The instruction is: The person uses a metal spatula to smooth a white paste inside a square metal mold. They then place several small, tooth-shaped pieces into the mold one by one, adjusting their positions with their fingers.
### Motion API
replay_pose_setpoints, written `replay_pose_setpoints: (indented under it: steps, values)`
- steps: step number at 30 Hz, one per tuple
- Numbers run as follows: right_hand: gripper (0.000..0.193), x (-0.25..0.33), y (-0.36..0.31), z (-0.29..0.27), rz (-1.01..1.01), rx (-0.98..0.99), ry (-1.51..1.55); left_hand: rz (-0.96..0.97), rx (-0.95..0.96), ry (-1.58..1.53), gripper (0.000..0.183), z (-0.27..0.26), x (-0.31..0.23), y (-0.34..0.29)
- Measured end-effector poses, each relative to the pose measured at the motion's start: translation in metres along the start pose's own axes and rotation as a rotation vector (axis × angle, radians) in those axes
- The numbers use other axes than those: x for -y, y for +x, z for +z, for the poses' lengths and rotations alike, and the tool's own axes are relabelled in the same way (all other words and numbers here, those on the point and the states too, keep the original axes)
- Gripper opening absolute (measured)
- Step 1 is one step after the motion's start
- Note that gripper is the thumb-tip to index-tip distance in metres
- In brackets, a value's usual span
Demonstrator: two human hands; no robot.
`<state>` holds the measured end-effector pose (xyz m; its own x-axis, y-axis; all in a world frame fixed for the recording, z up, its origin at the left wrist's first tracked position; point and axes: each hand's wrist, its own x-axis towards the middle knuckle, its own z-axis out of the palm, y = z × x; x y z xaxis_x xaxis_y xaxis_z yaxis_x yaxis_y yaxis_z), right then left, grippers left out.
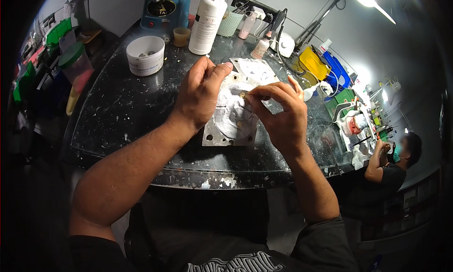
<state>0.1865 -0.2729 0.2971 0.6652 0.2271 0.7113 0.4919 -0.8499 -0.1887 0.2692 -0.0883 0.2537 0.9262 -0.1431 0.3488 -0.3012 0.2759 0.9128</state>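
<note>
In front of me is a squarish metal plate (206,140) with holes at its corners and a round bed of white plaster (231,112) in it. My left hand (202,90) is closed on the plate's far left edge, thumb on top. My right hand (282,112) pinches a small round gold-coloured piece (242,95) between thumb and forefinger, at the plaster's right side. Another small gold-coloured spot (239,124) shows lower in the plaster. Behind the plate lies a second metal plate with white plaster (255,70).
On the black, white-spattered bench (118,109) stand a white tub (137,62), a small amber cup (180,37), a tall white bottle (206,26) and a blue machine (165,12). Yellow bins (313,63) and blue bins (336,69) sit at the right. A co-worker (394,161) works at far right.
</note>
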Motion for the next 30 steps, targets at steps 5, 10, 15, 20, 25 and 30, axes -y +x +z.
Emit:
replay_pose_setpoints:
  steps: [5, 10, 15, 20, 25, 30]
  values:
    - [0.018, 0.004, 0.004, -0.001, 0.122, 0.017, 0.121, 0.025, 0.002, 0.023, 0.043, 0.001, 0.000, 0.000]
    - [0.020, 0.006, 0.016, -0.004, 0.292, 0.102, 0.356, 0.011, 0.015, -0.005, 0.042, -0.001, 0.005, 0.002]
    - [0.028, 0.002, 0.029, -0.010, 0.239, 0.190, 0.265, 0.007, 0.012, -0.008, 0.042, 0.000, 0.003, 0.001]
    - [0.037, 0.004, 0.042, -0.022, 0.268, 0.360, 0.216, 0.054, 0.035, 0.018, 0.040, 0.000, 0.004, 0.000]
    - [0.041, 0.005, 0.044, -0.025, 0.328, 0.504, 0.181, 0.055, 0.044, 0.070, 0.038, 0.002, -0.005, -0.005]
    - [0.036, 0.012, 0.037, -0.021, 0.309, 0.391, 0.132, 0.092, 0.037, 0.118, 0.037, 0.003, -0.008, -0.008]
